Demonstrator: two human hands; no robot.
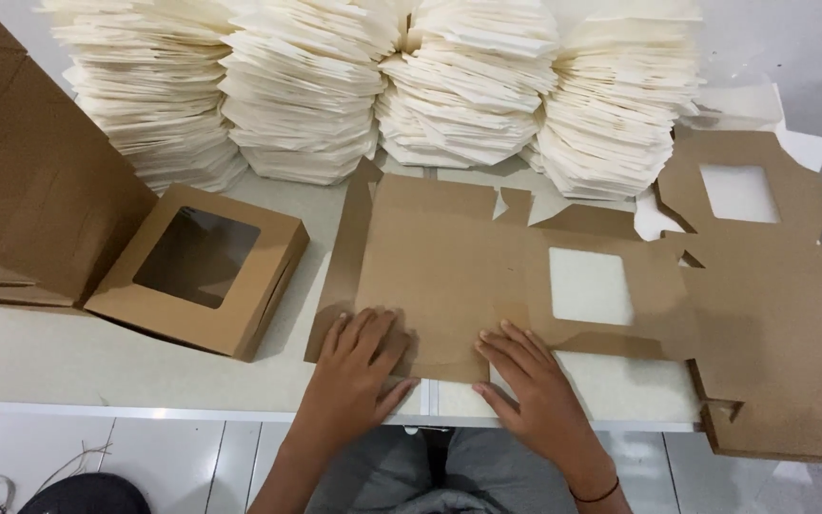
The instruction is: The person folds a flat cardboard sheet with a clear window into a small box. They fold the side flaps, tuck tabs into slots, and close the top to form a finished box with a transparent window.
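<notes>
Flat brown box blank (449,266) with a square window lies on the white bench (68,362), near its front edge. Left hand (359,366) and right hand (535,385) both press palm-down on the blank's near flap, fingers spread, no grip closed on anything. Folded windowed box (204,271) sits left; white stacks (382,86) behind.

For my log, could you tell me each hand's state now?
Left hand: open, flat on the box blank.
Right hand: open, flat on it.
</notes>
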